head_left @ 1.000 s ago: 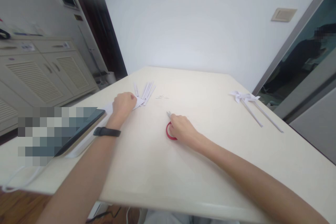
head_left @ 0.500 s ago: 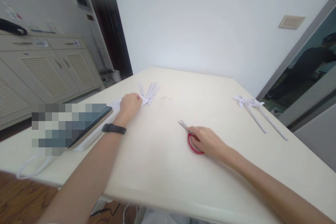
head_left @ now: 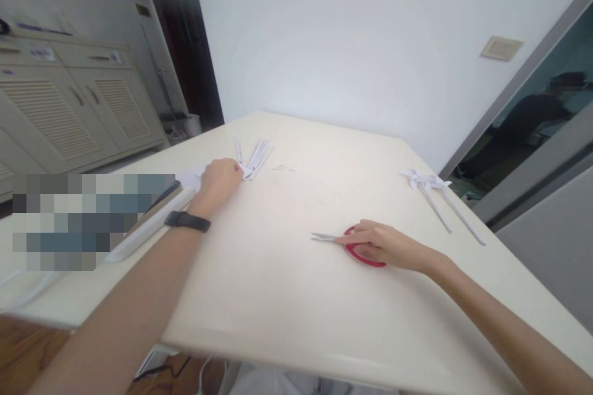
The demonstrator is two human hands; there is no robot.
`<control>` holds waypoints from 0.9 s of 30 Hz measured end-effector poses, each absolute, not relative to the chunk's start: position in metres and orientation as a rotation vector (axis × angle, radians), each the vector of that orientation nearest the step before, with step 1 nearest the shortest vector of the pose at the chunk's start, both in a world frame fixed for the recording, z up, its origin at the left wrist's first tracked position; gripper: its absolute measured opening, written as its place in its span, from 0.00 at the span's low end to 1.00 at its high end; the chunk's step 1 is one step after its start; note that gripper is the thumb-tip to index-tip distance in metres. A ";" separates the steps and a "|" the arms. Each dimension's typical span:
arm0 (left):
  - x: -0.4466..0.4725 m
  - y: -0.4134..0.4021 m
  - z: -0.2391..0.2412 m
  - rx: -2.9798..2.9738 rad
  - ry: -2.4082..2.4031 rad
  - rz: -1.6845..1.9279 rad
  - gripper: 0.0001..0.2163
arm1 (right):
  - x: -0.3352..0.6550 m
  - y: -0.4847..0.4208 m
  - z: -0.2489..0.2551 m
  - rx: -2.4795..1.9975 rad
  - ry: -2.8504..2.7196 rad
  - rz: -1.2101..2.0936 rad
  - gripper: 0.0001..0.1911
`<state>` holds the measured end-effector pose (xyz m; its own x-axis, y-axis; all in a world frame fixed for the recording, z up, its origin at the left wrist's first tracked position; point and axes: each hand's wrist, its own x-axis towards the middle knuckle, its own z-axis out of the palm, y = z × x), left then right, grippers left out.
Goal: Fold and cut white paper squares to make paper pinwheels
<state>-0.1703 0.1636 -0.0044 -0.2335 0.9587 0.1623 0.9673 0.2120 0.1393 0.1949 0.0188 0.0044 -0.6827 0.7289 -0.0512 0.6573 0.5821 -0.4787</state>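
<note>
My right hand lies on the cream table, its fingers resting over the red handles of a pair of scissors whose blades point left. My left hand is curled, knuckles up, on a folded white paper piece at the table's left side. A black band sits on that wrist. Several narrow white paper strips fan out just beyond the left hand.
Two white paper pinwheels on sticks lie at the right of the table. A tablet with a blurred screen rests near the left edge. White cabinets stand at the left, a glass partition at the right.
My right hand has slid the scissors to the right and toward me, turning the blades from pointing away to pointing left. The left hand stays on the paper.
</note>
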 end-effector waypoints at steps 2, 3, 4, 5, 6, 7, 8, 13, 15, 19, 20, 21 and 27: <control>-0.171 0.164 -0.003 -1.935 -2.406 -0.331 0.15 | 0.185 0.035 0.004 -1.244 -2.571 0.672 0.22; -0.171 0.165 -0.003 -1.941 -2.403 -0.329 0.15 | 0.183 0.041 0.006 -1.277 -2.524 0.671 0.21; -0.172 0.166 -0.002 -1.946 -2.402 -0.328 0.14 | 0.184 0.045 0.009 -1.312 -2.470 0.680 0.21; -0.173 0.166 -0.002 -1.952 -2.398 -0.327 0.14 | 0.188 0.046 0.013 -1.350 -2.411 0.699 0.20; -0.174 0.167 -0.001 -1.962 -2.386 -0.328 0.14 | 0.196 0.045 0.017 -1.396 -2.344 0.725 0.20; -0.174 0.168 -0.001 -1.983 -2.369 -0.328 0.14 | 0.207 0.040 0.021 -1.453 -2.269 0.753 0.20; -0.175 0.169 -0.001 -2.003 -2.353 -0.331 0.14 | 0.221 0.033 0.025 -1.523 -2.186 0.788 0.20; -0.172 0.171 -0.001 -2.075 -2.332 -0.350 0.13 | 0.307 -0.024 0.031 -1.852 -1.669 0.861 0.22; -0.169 0.172 0.000 -2.115 -2.336 -0.360 0.13 | 0.332 -0.048 0.024 -1.886 -1.494 0.908 0.22; -0.167 0.175 0.000 -2.186 -2.347 -0.373 0.13 | 0.344 -0.072 0.001 -1.743 -1.277 1.075 0.19; -0.167 0.176 -0.001 -2.190 -2.349 -0.374 0.13 | 0.341 -0.070 -0.005 -1.691 -1.236 1.121 0.18; -0.167 0.176 -0.001 -2.189 -2.350 -0.374 0.13 | 0.336 -0.065 -0.010 -1.637 -1.201 1.166 0.16; -0.173 0.174 -0.004 -2.181 -2.319 -0.380 0.14 | 0.292 -0.007 -0.024 -1.343 -1.119 1.430 0.09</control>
<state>-0.1731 0.1735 -0.0044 -0.0732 0.9907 0.1144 0.9754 0.0472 0.2152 0.2916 -0.0068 -0.0236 -0.0563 0.9709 -0.2329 -0.0077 -0.2337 -0.9723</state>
